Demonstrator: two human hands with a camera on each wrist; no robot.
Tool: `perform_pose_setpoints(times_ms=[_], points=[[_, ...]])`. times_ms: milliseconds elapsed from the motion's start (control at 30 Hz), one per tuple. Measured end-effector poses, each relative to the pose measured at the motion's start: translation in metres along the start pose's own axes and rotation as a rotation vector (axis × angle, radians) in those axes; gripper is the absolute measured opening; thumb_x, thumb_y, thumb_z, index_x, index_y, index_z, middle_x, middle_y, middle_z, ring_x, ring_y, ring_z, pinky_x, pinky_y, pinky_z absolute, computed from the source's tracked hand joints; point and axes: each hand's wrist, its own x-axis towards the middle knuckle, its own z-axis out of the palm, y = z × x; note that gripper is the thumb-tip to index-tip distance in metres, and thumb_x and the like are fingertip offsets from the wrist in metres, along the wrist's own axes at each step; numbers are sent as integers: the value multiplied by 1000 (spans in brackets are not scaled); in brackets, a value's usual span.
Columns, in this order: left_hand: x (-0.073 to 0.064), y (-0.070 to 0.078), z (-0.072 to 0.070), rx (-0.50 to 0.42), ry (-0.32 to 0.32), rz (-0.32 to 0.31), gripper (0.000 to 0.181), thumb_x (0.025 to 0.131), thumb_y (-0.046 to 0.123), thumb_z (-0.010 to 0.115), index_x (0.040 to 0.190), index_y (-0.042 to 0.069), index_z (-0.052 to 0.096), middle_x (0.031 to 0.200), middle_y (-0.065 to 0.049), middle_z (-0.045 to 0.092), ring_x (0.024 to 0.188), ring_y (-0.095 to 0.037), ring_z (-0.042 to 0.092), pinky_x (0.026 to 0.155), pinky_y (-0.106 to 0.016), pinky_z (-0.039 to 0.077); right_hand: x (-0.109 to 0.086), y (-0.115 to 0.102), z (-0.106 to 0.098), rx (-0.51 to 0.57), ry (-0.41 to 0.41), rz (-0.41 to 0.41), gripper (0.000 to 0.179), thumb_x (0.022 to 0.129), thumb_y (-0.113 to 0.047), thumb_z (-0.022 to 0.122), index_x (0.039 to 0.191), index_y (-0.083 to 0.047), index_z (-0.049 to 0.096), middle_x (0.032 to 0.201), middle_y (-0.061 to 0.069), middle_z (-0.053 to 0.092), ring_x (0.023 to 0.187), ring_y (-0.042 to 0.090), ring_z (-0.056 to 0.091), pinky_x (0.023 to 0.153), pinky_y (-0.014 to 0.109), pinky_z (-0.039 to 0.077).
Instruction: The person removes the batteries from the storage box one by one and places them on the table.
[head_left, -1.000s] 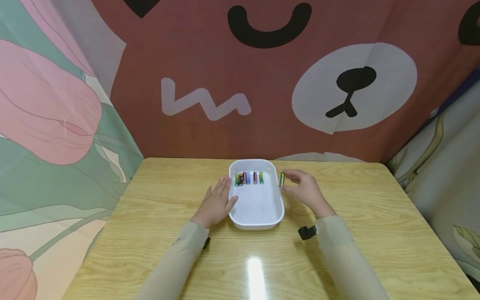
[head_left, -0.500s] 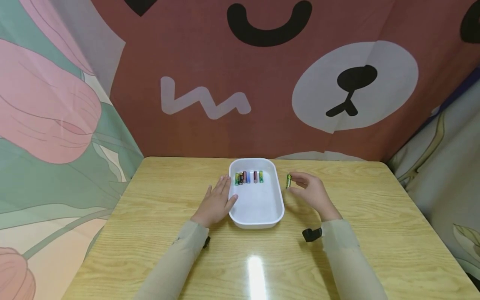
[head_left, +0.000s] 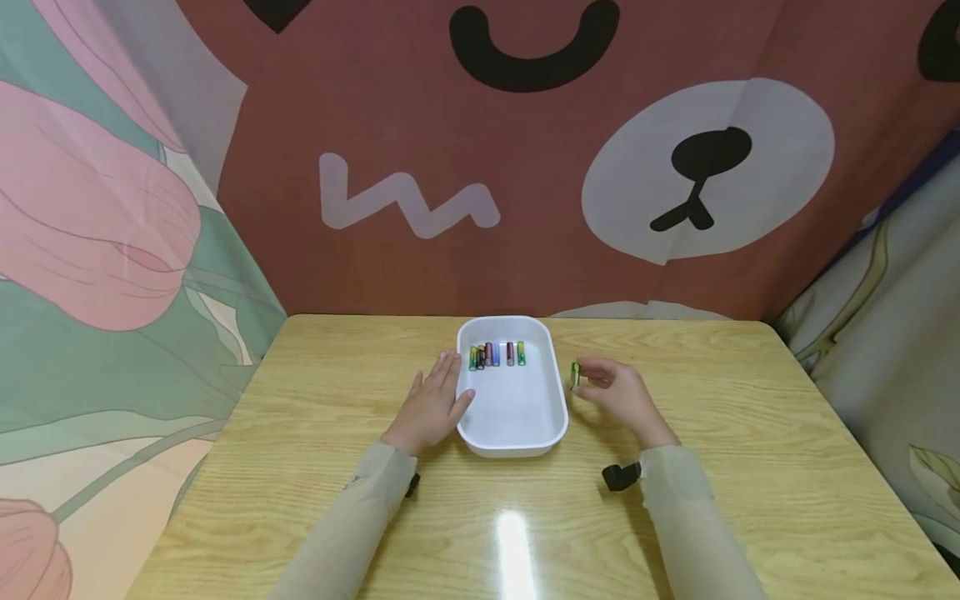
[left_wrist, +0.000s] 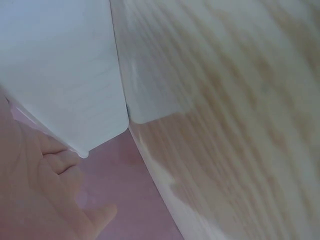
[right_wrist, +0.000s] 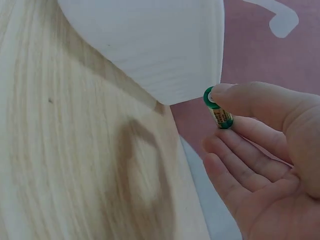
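Observation:
My right hand [head_left: 618,396] pinches a green and gold battery [right_wrist: 220,112] end to end between thumb and forefinger, just right of the white tray [head_left: 513,417]. In the right wrist view the other fingers curve loosely below it. My left hand [head_left: 429,408] lies along the tray's left side with straight fingers, fingertips at the rim and the thumb over the edge. Inside the tray, several batteries stand in a row toward the back: a green one [head_left: 473,358] at the left, a blue one [head_left: 496,355] in the middle, another green one [head_left: 521,353] at the right.
The tray stands on a wood-grain table [head_left: 322,375] near its back edge. Behind the table hangs a red-brown cloth [head_left: 420,275] with a cartoon face. A black wrist camera [head_left: 621,477] sits at my right sleeve.
My right hand has moved a little to the right, away from the tray's rim, then slightly toward me, still pinching the battery. The left hand and tray have stayed put.

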Motion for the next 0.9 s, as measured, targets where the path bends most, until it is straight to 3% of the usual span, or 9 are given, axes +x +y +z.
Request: perform_pose_setpoints(times_ms=[333,900], points=[[0,0,-1,-3,-6,0,72,109,47,34,162,3,11,170,-11,8,156,-26,3,123,-57,9,-1,9,7,29,-30,36,50,87,-5,79,132,7,62,130,25,65,116,40,65,97,43,55],[1,-1,-1,-7,-8,-2,72,109,47,33,162,4,10,170,-11,9,156,-26,3,123,-58,10,-4,14,11,-28,-114,62,48,90,-6,76,134,6,61,130,24,65,119,39,63,101,46,52]])
